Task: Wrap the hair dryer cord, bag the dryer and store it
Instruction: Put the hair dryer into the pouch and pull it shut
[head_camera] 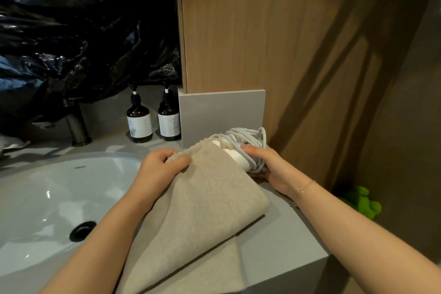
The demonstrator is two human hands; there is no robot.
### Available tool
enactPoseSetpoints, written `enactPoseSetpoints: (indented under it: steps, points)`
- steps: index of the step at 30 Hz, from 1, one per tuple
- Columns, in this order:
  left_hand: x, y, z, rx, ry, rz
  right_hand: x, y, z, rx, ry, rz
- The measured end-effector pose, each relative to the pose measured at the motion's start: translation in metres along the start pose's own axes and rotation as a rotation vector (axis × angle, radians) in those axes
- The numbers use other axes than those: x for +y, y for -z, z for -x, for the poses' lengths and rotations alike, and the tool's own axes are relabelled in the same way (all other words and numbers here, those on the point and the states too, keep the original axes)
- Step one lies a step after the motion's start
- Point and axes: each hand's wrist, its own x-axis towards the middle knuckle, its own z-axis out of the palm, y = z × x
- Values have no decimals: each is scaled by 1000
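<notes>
Dryer (236, 156) in right-hand grip (267, 164)

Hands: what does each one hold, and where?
Left hand pinches the bag at its mouth hem. Right hand grips the dryer around its cord-wrapped end, outside the bag.

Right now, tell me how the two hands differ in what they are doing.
The left hand pinches the rim of the cloth bag; the right hand grips the hair dryer with its wrapped cord. The left hand lies nearer the sink, the right nearer the wooden wall. Only the right wrist wears a bracelet. Both are closed on something.
</notes>
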Motion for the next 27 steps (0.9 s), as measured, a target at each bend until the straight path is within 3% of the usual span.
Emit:
enactPoseSetpoints:
  steps: [5,13,17,22,24,27]
  points:
    - [3,4,-4,-17,196,178,3,2,12,121,66,-154]
    - [13,3,-8,177,278,289,-1,31,29,434,119,-554]
    - [39,2,-27,332,148,153,-8,38,37,446,116,-831]
    - [101,-1,-43,602,-270,-467,-6,43,37,406,125,-929]
    - [118,-22,-35,554,-359,-730,-7,42,36,400,119,-917]
    - [102,-64,-32,146,-122,-778,-6,41,35,397,119,-905]
